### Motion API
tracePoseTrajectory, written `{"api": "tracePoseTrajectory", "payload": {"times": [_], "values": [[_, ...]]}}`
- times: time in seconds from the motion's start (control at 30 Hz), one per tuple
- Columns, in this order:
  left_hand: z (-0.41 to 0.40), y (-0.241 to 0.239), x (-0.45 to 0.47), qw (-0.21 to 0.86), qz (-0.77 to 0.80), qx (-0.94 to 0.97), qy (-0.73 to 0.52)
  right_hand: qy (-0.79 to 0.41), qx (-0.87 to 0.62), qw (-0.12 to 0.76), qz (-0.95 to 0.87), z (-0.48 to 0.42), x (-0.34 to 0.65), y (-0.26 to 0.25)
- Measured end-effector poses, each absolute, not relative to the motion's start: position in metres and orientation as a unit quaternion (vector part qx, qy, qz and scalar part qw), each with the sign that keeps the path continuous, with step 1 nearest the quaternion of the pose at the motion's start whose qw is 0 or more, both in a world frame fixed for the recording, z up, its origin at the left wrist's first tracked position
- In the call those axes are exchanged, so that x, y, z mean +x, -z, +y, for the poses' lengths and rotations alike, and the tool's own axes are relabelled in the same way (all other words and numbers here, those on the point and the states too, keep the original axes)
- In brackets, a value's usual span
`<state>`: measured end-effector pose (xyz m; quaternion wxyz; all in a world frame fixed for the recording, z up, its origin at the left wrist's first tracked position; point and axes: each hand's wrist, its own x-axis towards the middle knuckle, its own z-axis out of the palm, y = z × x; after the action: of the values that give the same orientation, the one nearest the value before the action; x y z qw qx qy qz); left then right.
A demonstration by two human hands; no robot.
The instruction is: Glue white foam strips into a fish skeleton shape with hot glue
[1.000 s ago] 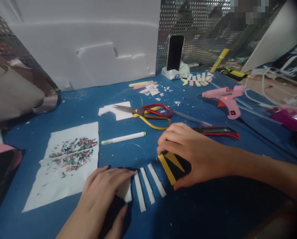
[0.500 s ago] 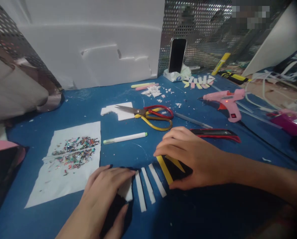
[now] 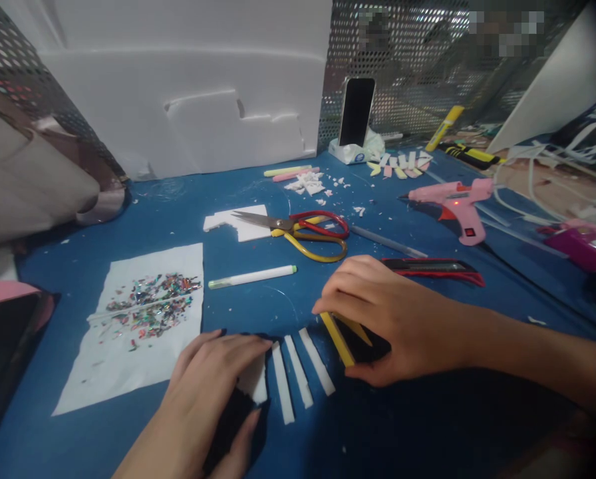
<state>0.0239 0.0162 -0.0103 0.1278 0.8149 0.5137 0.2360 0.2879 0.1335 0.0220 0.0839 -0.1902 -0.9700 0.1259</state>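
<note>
My left hand (image 3: 213,372) lies with its fingers stretched over a white foam piece (image 3: 255,380) on the table, thumb held apart. Part of that piece is hidden under the fingers. Just to its right, three narrow white foam strips (image 3: 282,384) lie side by side. My right hand (image 3: 382,319) is closed round a small black-and-yellow box-like thing (image 3: 338,340), fingers on the far side and thumb on the near side. Its yellow edge faces the strips, apart from them; the palm hides the rest.
Scissors (image 3: 281,225) lie on a white foam offcut (image 3: 253,229); a pen (image 3: 253,277) is nearer. Glittery bits cover a paper sheet (image 3: 98,372) at left. A red cutter (image 3: 432,267), a pink glue gun (image 3: 452,199) with its cord and a propped phone (image 3: 356,112) stand beyond.
My right hand has shifted slightly right, and the black-and-yellow thing has moved away from the strips, tilting a little. My left hand and the strips stay where they were.
</note>
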Motion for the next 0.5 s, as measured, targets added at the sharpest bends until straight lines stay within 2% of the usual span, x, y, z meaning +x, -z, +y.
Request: {"api": "tracePoseTrajectory", "payload": {"times": [0.23, 0.5], "values": [[0.0172, 0.0089, 0.0232, 0.134, 0.509, 0.817, -0.236, -0.127, -0.171, 0.061, -0.975, 0.1372, 0.2881, -0.0178], [0.0175, 0.0060, 0.0259, 0.131, 0.518, 0.808, -0.249, -0.163, -0.193, 0.094, -0.963, 0.1354, 0.2857, -0.0127]]}}
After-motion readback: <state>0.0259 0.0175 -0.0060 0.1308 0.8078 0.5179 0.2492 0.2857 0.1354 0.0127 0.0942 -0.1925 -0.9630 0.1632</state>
